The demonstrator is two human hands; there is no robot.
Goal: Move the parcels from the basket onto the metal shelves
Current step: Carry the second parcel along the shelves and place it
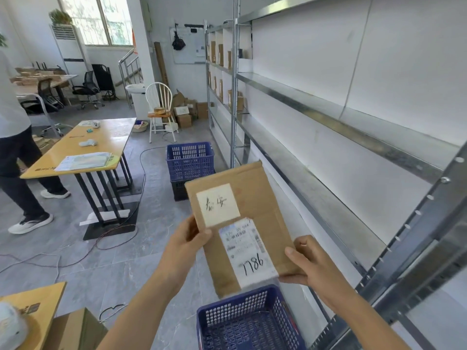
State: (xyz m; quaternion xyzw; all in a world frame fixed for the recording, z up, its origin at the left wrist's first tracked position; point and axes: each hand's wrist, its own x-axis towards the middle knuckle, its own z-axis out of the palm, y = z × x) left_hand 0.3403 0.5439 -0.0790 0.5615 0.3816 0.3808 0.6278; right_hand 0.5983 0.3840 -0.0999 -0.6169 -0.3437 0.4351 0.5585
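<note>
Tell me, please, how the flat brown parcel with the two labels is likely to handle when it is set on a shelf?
The brown parcel probably is stiff: it stays flat while the left hand and right hand grip only its lower edges. It seems light, held at arm's length by the fingers. Being thin, it may tip if stood on the metal shelf.

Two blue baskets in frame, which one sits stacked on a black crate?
The far blue plastic basket by the metal shelf upright, atop a black crate. The near blue basket sits below both hands.
</note>
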